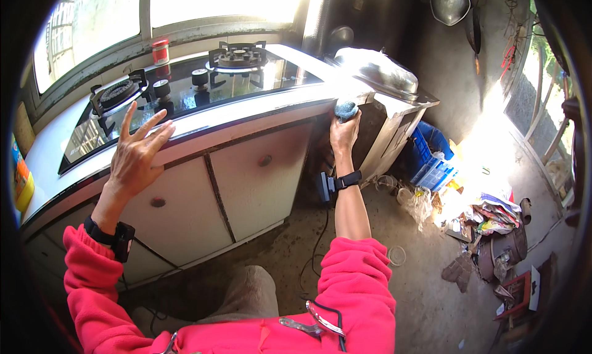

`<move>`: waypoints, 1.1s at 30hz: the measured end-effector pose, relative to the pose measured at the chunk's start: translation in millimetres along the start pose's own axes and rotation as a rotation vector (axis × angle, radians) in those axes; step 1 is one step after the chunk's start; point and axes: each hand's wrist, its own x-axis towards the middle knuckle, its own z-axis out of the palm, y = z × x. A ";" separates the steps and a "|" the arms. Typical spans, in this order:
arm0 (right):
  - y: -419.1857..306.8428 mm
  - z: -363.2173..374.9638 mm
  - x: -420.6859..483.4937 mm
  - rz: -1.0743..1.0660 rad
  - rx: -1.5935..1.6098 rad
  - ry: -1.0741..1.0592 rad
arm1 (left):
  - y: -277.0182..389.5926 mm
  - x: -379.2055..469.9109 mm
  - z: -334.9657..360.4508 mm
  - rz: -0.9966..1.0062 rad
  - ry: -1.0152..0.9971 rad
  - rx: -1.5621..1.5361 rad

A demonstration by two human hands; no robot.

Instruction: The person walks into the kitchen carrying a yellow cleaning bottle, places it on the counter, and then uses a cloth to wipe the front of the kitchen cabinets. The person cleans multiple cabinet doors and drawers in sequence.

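My right hand (346, 127) grips a blue-grey scouring pad (345, 110) at the right front corner of the white countertop (296, 96). Whether the pad touches the counter edge cannot be told. My left hand (141, 150) has its fingers spread at the front edge of the counter, near the left burner (116, 94) of the black glass gas hob (185, 88), and holds nothing. Two control knobs (162, 88) stand between the left burner and the right burner (238, 57). Behind the hob stands a red-lidded jar (160, 52).
A metal lid (379, 72) covers something on the stove stand at right. White cabinet doors (259, 169) lie below the counter. A blue crate (430, 157), plastic bags (495, 210) and scrap lie on the floor at right. A yellow bottle (23, 187) stands far left. A cable hangs from my right wrist.
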 end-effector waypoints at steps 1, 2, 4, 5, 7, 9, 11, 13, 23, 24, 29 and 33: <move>0.4 0.7 -1.9 0.027 0.000 -0.054 | -0.3 -0.1 0.1 0.000 0.001 -0.004; 2.1 1.9 -2.7 0.021 -0.004 -0.062 | -0.3 0.2 0.4 -0.004 0.003 0.011; 6.5 2.4 -1.1 -0.026 -0.023 -0.100 | -0.6 0.1 1.0 -0.003 0.016 -0.007; 8.1 2.5 1.3 -0.022 0.017 -0.097 | -0.7 -0.1 1.2 -0.003 0.007 0.017; 6.8 0.7 6.5 -0.072 -0.132 0.068 | -0.9 -0.9 1.0 -0.004 0.012 -0.006; -6.1 -3.4 1.4 0.002 0.021 -0.012 | -1.2 -1.7 1.1 -0.001 0.003 -0.010; -31.7 -3.0 -6.8 -0.073 -0.003 -0.019 | -1.9 -1.9 2.1 -0.008 -0.001 0.015; -70.3 -3.1 -41.4 -0.110 0.221 -0.151 | -2.0 -1.3 3.0 -0.003 0.013 -0.004; -70.4 25.6 -66.2 -0.362 0.147 0.013 | 2.8 3.6 4.6 -0.019 -0.006 0.065; -43.2 27.1 -45.8 -0.329 0.175 0.085 | 3.4 4.1 5.0 -0.025 -0.011 0.062; 57.4 18.3 58.7 0.170 -0.126 0.178 | 3.7 5.9 5.2 -0.002 -0.016 0.089; 50.4 1.4 79.8 0.320 -0.177 0.050 | 2.4 5.8 2.2 0.012 -0.018 0.043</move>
